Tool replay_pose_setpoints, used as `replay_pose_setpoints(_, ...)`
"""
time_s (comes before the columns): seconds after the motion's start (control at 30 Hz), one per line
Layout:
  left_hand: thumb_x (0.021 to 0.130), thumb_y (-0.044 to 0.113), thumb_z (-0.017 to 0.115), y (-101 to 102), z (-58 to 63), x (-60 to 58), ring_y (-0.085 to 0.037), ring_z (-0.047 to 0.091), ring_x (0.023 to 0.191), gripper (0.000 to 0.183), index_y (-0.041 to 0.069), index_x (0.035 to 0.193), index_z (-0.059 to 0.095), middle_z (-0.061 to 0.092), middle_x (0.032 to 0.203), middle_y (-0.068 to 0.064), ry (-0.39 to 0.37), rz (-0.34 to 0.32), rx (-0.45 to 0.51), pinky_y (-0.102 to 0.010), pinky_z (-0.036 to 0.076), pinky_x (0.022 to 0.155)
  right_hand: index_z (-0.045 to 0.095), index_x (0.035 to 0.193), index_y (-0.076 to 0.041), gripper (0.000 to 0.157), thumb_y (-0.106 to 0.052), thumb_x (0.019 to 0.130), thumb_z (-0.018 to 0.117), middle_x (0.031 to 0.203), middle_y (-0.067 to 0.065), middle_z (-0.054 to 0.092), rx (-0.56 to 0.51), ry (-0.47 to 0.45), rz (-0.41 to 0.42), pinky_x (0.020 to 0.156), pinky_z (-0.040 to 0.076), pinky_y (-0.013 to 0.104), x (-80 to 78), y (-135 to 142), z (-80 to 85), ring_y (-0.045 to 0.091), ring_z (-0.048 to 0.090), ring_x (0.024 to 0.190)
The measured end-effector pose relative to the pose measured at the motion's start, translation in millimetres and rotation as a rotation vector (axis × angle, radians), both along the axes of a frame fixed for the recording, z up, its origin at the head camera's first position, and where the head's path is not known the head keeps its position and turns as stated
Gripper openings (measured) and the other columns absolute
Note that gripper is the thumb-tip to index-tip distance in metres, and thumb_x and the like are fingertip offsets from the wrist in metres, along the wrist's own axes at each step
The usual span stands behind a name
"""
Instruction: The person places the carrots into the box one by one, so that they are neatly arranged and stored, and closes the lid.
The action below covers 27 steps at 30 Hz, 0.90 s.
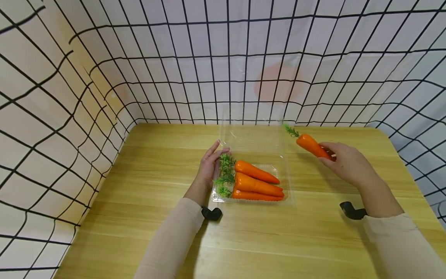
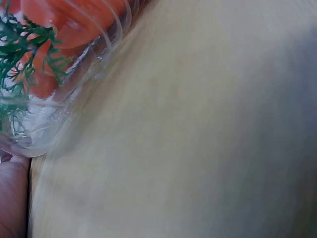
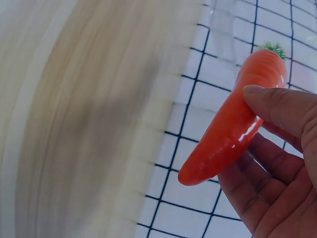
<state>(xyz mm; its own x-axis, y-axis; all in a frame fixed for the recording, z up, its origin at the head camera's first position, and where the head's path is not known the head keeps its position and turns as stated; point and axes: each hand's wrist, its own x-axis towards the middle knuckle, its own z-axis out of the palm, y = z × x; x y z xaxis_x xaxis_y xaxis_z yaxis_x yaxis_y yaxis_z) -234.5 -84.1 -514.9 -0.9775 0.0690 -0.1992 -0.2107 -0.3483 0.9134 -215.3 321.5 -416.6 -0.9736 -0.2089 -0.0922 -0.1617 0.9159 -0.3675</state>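
My right hand [image 1: 343, 161] holds an orange carrot [image 1: 309, 145] with a green leafy top, raised over the table to the right of a clear plastic box [image 1: 286, 170]. The right wrist view has the thumb and fingers pinching this carrot [image 3: 223, 134], its tip bare toward the lower left. Inside the box three carrots [image 1: 258, 186] lie side by side, their green tops [image 1: 225, 174] at the left end. Along the box's left wall rests my left hand [image 1: 208, 166], fingers extended. Only part of it [image 2: 14, 193] shows beside the box corner in the left wrist view.
The box's clear lid [image 1: 251, 133] stands raised at the back, toward the wire grid [image 1: 195, 81]. Grid panels with pale sheeting behind them border the wooden table [image 1: 160, 162] at the back and sides. Black wrist mounts [image 1: 211, 214] sit on both wrists.
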Motion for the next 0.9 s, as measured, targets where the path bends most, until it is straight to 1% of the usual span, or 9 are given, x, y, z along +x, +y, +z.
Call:
replay_pose_setpoints(0.1, 0.104, 0.028, 0.057, 1, -2.8, -2.0, -0.001, 0.035, 0.044, 0.049, 0.029, 0.153, 0.049, 0.071, 0.132, 0.006, -0.005, 0.01, 0.004, -0.016, 0.033, 0.042, 0.049, 0.147, -0.001, 0.056, -0.026, 0.1, 0.067, 0.133, 0.03, 0.06, -0.007, 0.01, 0.01, 0.098, 0.045, 0.068, 3.4, -7, 5.6, 0.046, 0.06, 0.116)
replay_pose_setpoints(0.13, 0.105, 0.027, 0.056, 1, -2.7, -2.3, 0.0, 0.038, 0.046, 0.049, 0.028, 0.153, 0.049, 0.068, 0.137, 0.005, -0.005, 0.009, 0.006, -0.015, 0.036, 0.044, 0.05, 0.147, -0.001, 0.055, -0.026, 0.1, 0.067, 0.133, 0.03, 0.061, -0.009, 0.017, 0.016, 0.098, 0.046, 0.067, 4.5, -9, 7.4, 0.046, 0.061, 0.116)
replay_pose_setpoints(0.2, 0.105, 0.026, 0.056, 1, -2.7, -2.2, 0.001, 0.043, 0.049, 0.048, 0.026, 0.153, 0.049, 0.065, 0.142, 0.003, -0.002, 0.012, 0.014, -0.014, 0.039, 0.047, 0.051, 0.146, -0.001, 0.054, -0.024, 0.1, 0.067, 0.133, 0.029, 0.061, -0.014, 0.032, 0.027, 0.097, 0.047, 0.067, 6.8, -15, 10.6, 0.045, 0.062, 0.114)
replay_pose_setpoints(0.27, 0.105, 0.025, 0.056, 2, -2.7, -2.0, 0.002, 0.044, 0.051, 0.049, 0.025, 0.153, 0.049, 0.067, 0.138, 0.006, -0.001, 0.013, 0.025, -0.013, 0.04, 0.049, 0.052, 0.145, -0.001, 0.053, -0.022, 0.099, 0.068, 0.133, 0.028, 0.062, -0.014, 0.049, 0.037, 0.097, 0.049, 0.065, 8.8, -20, 13.4, 0.044, 0.063, 0.113)
replay_pose_setpoints(0.4, 0.105, 0.025, 0.056, 2, -2.1, -1.0, 0.0, 0.037, 0.045, 0.05, 0.026, 0.154, 0.047, 0.077, 0.117, 0.01, 0.003, 0.017, 0.042, -0.014, 0.035, 0.045, 0.054, 0.143, -0.002, 0.052, -0.022, 0.098, 0.069, 0.132, 0.027, 0.063, -0.009, 0.074, 0.056, 0.095, 0.051, 0.064, 12.7, -29, 18.8, 0.042, 0.065, 0.11)
replay_pose_setpoints(0.47, 0.105, 0.025, 0.056, 2, -2.0, -0.7, 0.0, 0.035, 0.043, 0.051, 0.026, 0.154, 0.046, 0.078, 0.111, 0.014, 0.008, 0.014, 0.039, -0.014, 0.034, 0.044, 0.055, 0.143, -0.001, 0.051, -0.022, 0.098, 0.069, 0.131, 0.027, 0.064, -0.005, 0.089, 0.074, 0.093, 0.052, 0.062, 14.8, -33, 21.0, 0.041, 0.066, 0.108)
replay_pose_setpoints(0.6, 0.105, 0.026, 0.055, 2, -2.1, -0.3, -0.001, 0.032, 0.042, 0.05, 0.028, 0.154, 0.046, 0.078, 0.11, 0.016, 0.012, 0.014, 0.021, -0.015, 0.03, 0.041, 0.057, 0.141, 0.0, 0.05, -0.021, 0.097, 0.071, 0.128, 0.026, 0.066, -0.008, 0.116, 0.111, 0.092, 0.054, 0.06, 19.5, -43, 25.7, 0.039, 0.068, 0.105)
replay_pose_setpoints(0.63, 0.105, 0.026, 0.055, 1, -2.1, -0.1, -0.002, 0.028, 0.041, 0.05, 0.028, 0.154, 0.047, 0.078, 0.11, 0.016, 0.012, 0.016, 0.015, -0.015, 0.028, 0.04, 0.057, 0.141, 0.0, 0.05, -0.02, 0.097, 0.071, 0.127, 0.026, 0.067, -0.007, 0.123, 0.122, 0.091, 0.055, 0.06, 20.9, -46, 27.0, 0.038, 0.068, 0.104)
replay_pose_setpoints(0.9, 0.105, 0.027, 0.055, 1, -2.7, -1.4, -0.002, 0.03, 0.043, 0.049, 0.028, 0.153, 0.048, 0.077, 0.114, 0.014, 0.016, 0.014, 0.005, -0.016, 0.028, 0.042, 0.062, 0.136, -0.003, 0.047, -0.02, 0.094, 0.074, 0.12, 0.02, 0.07, -0.03, 0.171, 0.179, 0.086, 0.057, 0.054, 31.7, -66, 31.9, 0.03, 0.067, 0.096)
